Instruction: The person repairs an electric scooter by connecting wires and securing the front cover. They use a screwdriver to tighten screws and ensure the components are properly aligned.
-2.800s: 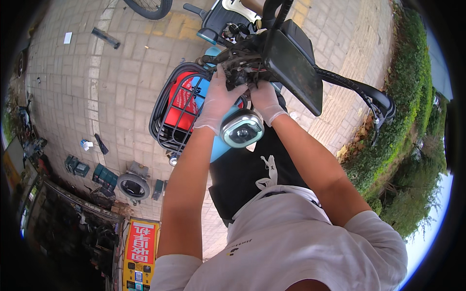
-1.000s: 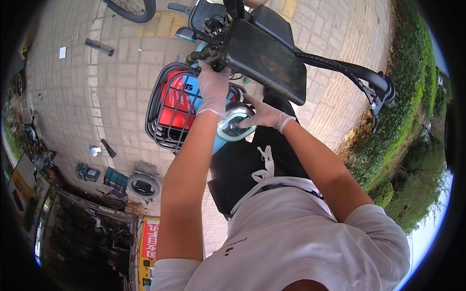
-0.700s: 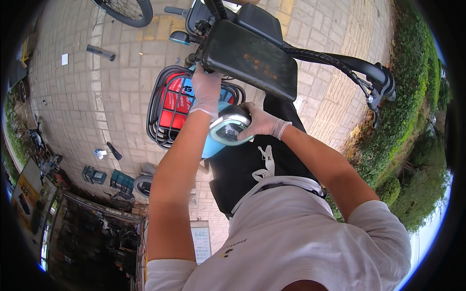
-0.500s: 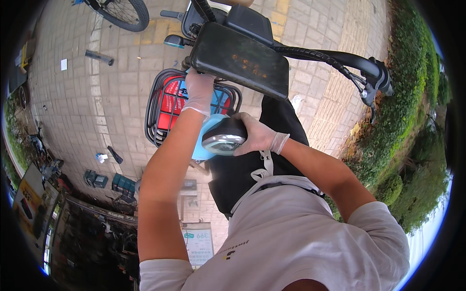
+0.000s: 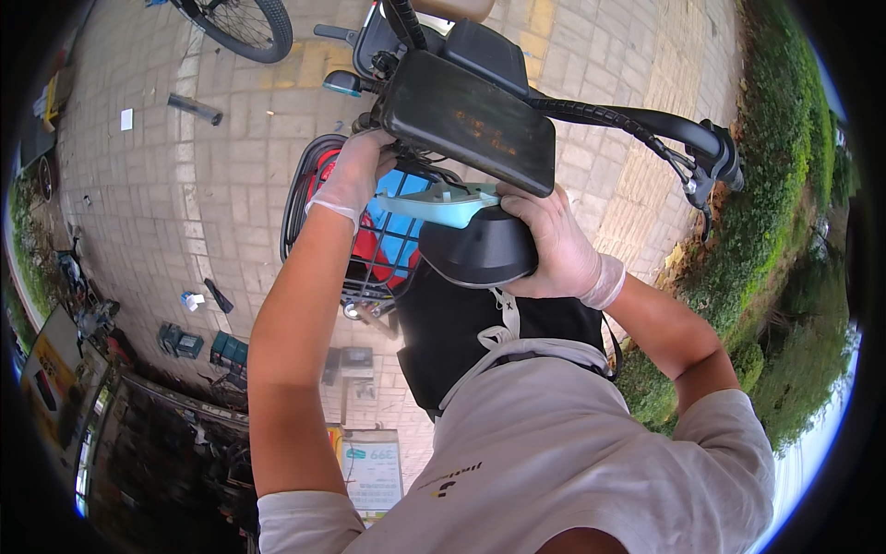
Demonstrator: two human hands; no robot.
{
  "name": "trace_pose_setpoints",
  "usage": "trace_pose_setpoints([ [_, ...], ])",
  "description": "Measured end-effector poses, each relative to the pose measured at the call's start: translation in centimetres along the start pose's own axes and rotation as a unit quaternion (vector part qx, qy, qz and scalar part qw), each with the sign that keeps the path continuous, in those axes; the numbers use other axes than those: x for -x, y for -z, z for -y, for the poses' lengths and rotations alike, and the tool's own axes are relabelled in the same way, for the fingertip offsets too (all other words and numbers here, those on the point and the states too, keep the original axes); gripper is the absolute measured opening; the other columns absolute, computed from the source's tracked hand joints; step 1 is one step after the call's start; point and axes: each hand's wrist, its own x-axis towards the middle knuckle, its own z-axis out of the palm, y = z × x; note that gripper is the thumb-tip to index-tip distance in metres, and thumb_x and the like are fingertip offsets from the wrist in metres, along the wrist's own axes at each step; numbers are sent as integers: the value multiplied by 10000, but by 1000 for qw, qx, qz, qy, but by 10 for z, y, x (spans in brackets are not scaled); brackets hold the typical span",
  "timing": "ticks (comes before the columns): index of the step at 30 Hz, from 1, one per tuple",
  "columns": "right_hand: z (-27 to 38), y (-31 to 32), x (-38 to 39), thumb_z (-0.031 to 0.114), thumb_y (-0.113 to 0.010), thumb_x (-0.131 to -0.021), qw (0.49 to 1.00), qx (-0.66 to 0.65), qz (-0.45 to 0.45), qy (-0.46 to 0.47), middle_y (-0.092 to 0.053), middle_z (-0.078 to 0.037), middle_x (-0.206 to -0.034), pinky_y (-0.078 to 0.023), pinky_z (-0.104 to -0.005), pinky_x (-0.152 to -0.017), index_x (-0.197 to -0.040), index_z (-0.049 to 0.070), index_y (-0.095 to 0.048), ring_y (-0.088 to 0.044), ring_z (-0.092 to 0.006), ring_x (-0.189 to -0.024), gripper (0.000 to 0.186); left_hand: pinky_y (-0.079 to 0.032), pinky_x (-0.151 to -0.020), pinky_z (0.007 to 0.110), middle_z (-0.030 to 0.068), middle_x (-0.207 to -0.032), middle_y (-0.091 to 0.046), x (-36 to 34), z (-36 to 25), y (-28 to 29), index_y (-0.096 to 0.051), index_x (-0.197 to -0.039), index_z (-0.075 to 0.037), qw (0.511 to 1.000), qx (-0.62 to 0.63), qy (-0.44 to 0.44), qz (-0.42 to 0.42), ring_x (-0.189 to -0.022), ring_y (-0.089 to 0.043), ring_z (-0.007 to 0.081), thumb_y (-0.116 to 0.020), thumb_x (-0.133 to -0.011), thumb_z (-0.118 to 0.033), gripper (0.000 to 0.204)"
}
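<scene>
My right hand [image 5: 563, 242], in a thin clear glove, grips a black rounded headlight [image 5: 480, 245] with a light-blue plastic cover panel [image 5: 443, 205] on its far side. The headlight is tilted, its lens out of sight. My left hand [image 5: 358, 175], gloved too, reaches under the left end of a dark rectangular handlebar display [image 5: 471, 120]. Its fingers are curled beside wiring there and partly hidden, so what they hold cannot be made out. Below both hands sits a dark wire front basket [image 5: 314, 175] with red and blue material in it.
The right handlebar [image 5: 664, 129] with brake lever and cables sticks out to the right. A mirror-like teal-faced part [image 5: 343, 83] juts out at left. On the paving lie a dark tube [image 5: 194, 108] and green-black battery blocks [image 5: 180, 340]. A hedge [image 5: 784, 166] borders the right side.
My right hand has moved right and turned the headlight, so its shiny lens rim no longer shows and the blue panel lies edge-on. My left hand stays under the display, slightly shifted.
</scene>
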Motion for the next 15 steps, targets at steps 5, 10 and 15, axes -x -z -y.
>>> trace_pose_setpoints([
  [5,7,-1,-2,230,-919,-542,997,0,-67,-48,-471,-209,-1398,-307,-535,-1127,-1433,14,-402,-439,-422,-1329,1052,-358,-1067,366,136,-1244,-633,-5,-13,11,-612,-1195,-10,996,-86,21,27,-1186,-556,254,-558,-933,-266,371],
  [10,6,-4,-15,222,-913,-541,994,11,-84,-70,-477,-206,-1404,-342,-511,-1095,-1477,20,-373,-463,-410,-1303,1099,-390,-872,369,100,-1022,-619,-22,-2,22,-628,-1072,4,992,-125,-20,-6,-960,-518,202,-534,-935,-275,324],
  [15,23,-16,-20,208,-900,-551,983,-45,-128,-125,-519,-176,-1344,-373,-478,-1042,-1439,40,-409,-495,-392,-1244,1029,-351,-1033,428,70,-1216,-691,-42,18,39,-663,-1233,-117,987,-152,-48,5,-1141,-582,230,-526,-949,-421,438],
])
